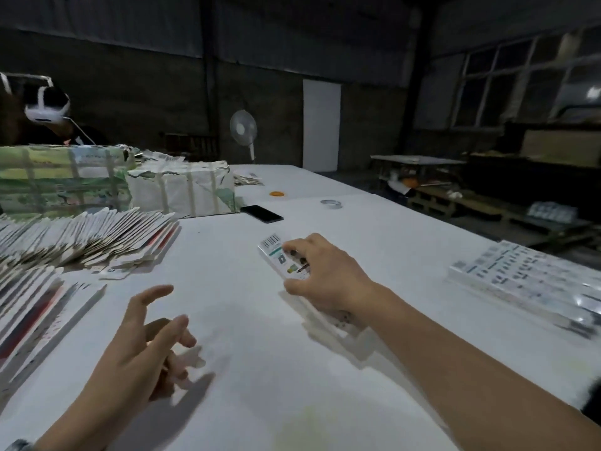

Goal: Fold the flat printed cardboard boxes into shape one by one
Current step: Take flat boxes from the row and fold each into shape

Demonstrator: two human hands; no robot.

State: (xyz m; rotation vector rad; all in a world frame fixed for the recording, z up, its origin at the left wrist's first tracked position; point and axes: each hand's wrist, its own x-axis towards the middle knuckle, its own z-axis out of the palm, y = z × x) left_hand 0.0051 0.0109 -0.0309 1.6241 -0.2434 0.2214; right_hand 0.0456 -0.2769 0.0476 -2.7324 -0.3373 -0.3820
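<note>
Right hand (320, 276) is on a box: fingers curled over the top of a small printed carton (282, 260), thumb hooked under its near edge, barcode end poking out past the fingertips. It looks shaped already, with a side wall showing, and it sits low over the white table (374, 222), centre-right. Whether it touches the surface I can't tell; the hand covers the near half and the whole thing is smeared by motion.

Left hand (153, 340) holds nothing, fingers spread and loosely bent, hovering above the table's near-left part, well apart from the carton.

Now the score. On the right edge lies a neat row of finished boxes (527, 276), side by side, barcodes up, so a fair batch looks done. My guess is the one in the right hand is headed that way. On the left, though, a big fanned heap of flat blanks (87, 239) remains, with more flats (42, 310) nearer the camera. Behind them stand two strapped bundles (182, 190), possibly more stock, unopened. Plenty left, I'd say.

Hard to read: the print on everything is blurred, the finished row runs off the frame's right edge, and the flats run off the left, so no count is possible. A black phone (261, 213), a tape roll (331, 203) and an orange disc (277, 194) lie further back.
</note>
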